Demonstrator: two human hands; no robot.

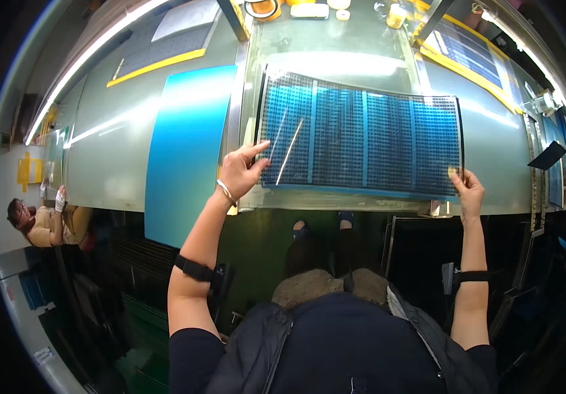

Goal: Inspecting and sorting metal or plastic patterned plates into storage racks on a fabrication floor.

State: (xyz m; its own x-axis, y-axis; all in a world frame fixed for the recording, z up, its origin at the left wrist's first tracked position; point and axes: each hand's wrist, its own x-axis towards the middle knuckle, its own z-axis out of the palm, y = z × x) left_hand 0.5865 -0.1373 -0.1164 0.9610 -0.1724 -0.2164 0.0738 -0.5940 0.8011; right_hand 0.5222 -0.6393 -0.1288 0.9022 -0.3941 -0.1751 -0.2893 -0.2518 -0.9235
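A dark, glossy rectangular sheet [388, 141] with dense rows of small marks and blue bands lies in front of me, its upper left corner raised a little. At its left edge is my left hand [242, 172], thumb and forefinger apart over the border. My right hand [469, 192] pinches the sheet's lower right corner, with a small yellowish patch [452, 172] by the fingertips. Under the sheet's near edge a blue layer shows; whether it is a separate sheet I cannot tell. Light streaks reflect off the sheet's left part.
A plain blue sheet [187, 144] overhangs the bench on the left. Yellow-edged patterned panels [164, 56] stand beyond, with another [470, 56] at the far right. Tape rolls [263, 8] sit at the back. A person [46, 220] is at the far left. Metal posts [233, 20] rise from the bench.
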